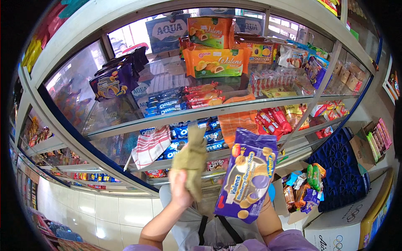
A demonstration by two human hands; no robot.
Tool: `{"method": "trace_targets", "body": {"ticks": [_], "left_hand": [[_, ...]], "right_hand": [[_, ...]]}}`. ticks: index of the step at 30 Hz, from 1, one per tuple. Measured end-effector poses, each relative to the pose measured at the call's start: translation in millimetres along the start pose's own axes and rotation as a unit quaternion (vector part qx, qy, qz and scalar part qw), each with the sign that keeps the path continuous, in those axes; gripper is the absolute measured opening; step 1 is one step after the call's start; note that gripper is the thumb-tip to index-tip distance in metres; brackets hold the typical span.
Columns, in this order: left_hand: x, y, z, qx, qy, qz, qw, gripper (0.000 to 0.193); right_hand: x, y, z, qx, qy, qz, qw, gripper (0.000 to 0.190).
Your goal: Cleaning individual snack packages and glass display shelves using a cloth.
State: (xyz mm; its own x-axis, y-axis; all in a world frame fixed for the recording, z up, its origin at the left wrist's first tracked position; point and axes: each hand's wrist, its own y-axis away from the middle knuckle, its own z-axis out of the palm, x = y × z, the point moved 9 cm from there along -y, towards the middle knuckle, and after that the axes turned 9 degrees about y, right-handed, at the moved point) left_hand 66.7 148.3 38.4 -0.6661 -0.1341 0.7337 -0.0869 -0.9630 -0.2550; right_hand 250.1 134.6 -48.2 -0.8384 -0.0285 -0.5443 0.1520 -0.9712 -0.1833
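My left hand [181,189] grips a folded olive cloth [192,160], which sticks up in front of the display case. My right hand [266,204] holds up a purple Walens blueberry biscuit pack [246,178], its printed front towards me. That pack hides most of the right hand's fingers. Inside the case, a row of similar purple packs [110,82] stands on the upper glass shelf at the left. Orange Walens packs [216,64] are stacked at the middle of that shelf. Blue Oreo packs [172,105] and red Marie Susu packs [204,100] lie nearer to me.
A glass shelf edge [204,113] and aluminium frame cross before me. A red-striped white cloth [152,147] and an orange cloth [238,120] hang lower. To the right stand an open cardboard box [281,196] of snacks, a dark blue patterned cloth [339,166] and another snack box [361,147].
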Motion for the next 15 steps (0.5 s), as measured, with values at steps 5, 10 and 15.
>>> {"method": "trace_targets", "body": {"ticks": [5,10,15], "left_hand": [[12.0,-1.5,65.0,-0.126,-0.098,0.027,0.987,0.071],[11.9,-11.8,57.4,-0.095,-0.218,0.052,0.970,0.066],[26.5,-2.6,73.0,-0.187,-0.307,0.172,0.917,0.064]], "right_hand": [[23.2,-5.3,14.1,-0.031,-0.039,0.057,0.997,0.065],[-34.5,1.1,79.1,0.084,0.334,-0.086,0.935,0.046],[-20.7,-6.3,64.3,0.116,0.310,-0.035,0.943,0.046]]}}
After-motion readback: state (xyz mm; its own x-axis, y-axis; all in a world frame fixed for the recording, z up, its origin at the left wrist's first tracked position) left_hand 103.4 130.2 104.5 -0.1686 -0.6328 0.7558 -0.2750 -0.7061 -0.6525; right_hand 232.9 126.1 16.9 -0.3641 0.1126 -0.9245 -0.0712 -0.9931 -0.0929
